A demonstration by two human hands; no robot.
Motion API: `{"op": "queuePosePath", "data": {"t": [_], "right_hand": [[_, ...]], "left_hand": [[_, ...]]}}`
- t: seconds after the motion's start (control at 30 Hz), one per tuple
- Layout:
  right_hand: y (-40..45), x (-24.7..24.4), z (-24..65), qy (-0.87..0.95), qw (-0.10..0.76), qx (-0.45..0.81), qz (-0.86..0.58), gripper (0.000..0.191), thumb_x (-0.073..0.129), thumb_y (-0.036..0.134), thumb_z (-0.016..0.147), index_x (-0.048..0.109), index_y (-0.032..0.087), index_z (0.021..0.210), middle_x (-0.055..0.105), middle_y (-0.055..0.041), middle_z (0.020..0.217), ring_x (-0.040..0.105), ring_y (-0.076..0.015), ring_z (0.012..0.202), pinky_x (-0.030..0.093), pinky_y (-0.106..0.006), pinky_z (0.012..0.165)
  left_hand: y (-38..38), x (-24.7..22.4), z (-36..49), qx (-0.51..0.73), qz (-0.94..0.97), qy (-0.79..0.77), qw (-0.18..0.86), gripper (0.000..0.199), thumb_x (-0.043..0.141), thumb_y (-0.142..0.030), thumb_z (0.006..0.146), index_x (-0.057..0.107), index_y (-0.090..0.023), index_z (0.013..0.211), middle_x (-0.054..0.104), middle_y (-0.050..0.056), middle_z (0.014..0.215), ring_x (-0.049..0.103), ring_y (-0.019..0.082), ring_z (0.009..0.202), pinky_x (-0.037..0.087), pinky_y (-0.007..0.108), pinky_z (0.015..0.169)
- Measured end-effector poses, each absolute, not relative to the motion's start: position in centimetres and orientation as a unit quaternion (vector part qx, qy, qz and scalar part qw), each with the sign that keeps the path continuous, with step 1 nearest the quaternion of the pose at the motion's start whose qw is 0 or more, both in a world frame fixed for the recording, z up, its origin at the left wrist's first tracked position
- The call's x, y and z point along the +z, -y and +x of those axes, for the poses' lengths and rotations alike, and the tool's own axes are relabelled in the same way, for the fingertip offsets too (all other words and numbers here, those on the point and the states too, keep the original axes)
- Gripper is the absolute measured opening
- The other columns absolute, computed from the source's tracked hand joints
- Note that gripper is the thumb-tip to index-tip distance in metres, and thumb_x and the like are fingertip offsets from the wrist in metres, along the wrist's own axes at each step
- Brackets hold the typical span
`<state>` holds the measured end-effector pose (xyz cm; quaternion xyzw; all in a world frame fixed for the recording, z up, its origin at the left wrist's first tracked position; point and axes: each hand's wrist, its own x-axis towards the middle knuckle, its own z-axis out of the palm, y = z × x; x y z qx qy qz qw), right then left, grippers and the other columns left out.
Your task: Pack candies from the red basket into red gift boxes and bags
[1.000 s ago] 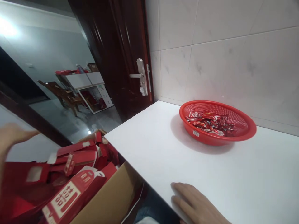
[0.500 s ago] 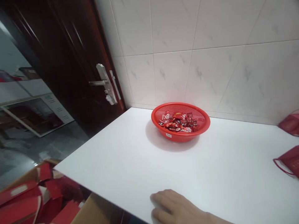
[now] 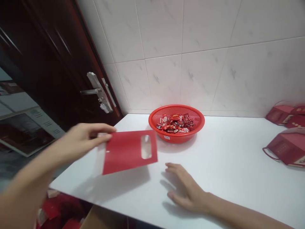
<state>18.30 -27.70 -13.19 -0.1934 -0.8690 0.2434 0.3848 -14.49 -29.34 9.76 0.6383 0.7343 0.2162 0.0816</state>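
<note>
Head view: what does the card [image 3: 125,152] look like?

Flat, red and roughly rectangular, with a pale, rounded patch near the end away from the left fingers (cut-out or window, I can't tell which). A whitish strip shows at the end nearest them, and a small white mark sits just beyond the fingertips.

And where is it?

Above the table [image 3: 228,159], reaching out from the left fingertips towards the right hand's, its shadow below.

How is the left hand [image 3: 82,138] posed?

It comes in from the left, thumb and forefinger clamped on the card's near end; the forearm is blurred.

The right hand [image 3: 188,190]?

Palm down, thumb and fingers apart, holding nothing. I can't tell whether its fingertips touch the table.

Anything beyond them?

The red basket [image 3: 175,138] of wrapped sweets [image 3: 176,123] lies past both hands' fingertips. Red bags [image 3: 286,147] lie well to the right of the right fingers.
</note>
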Motion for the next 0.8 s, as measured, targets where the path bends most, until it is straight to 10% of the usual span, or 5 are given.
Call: {"op": "queuePosePath", "data": {"t": [0.53,0.8], "right_hand": [[24.0,-12.2,18.8,0.745,0.448,0.378,-0.318,0.049,0.058,0.042,0.095,0.044,0.025,0.138,0.061,-0.0122,0.134,0.062,-0.0267,0.116,0.052,-0.045,0.099],[23.9,-11.9,18.9,0.733,0.412,0.470,-0.268,0.066,0.073,0.044,0.085,0.045,0.026,0.141,0.063,-0.0109,0.133,0.063,-0.0282,0.115,0.053,-0.046,0.097]], "left_hand": [[21.9,4.6,-1.8,0.234,0.759,-0.437,0.421,0.040,0.069,-0.044,0.085,0.070,-0.016,0.113,0.054,-0.005,0.062,0.043,0.008,0.053,0.032,0.021,0.050],[18.1,0.8,-0.4,0.249,0.681,-0.391,0.567,0.041,0.085,-0.040,0.068,0.072,-0.016,0.098,0.066,-0.001,0.071,0.060,0.012,0.067,0.047,0.026,0.067]]}}
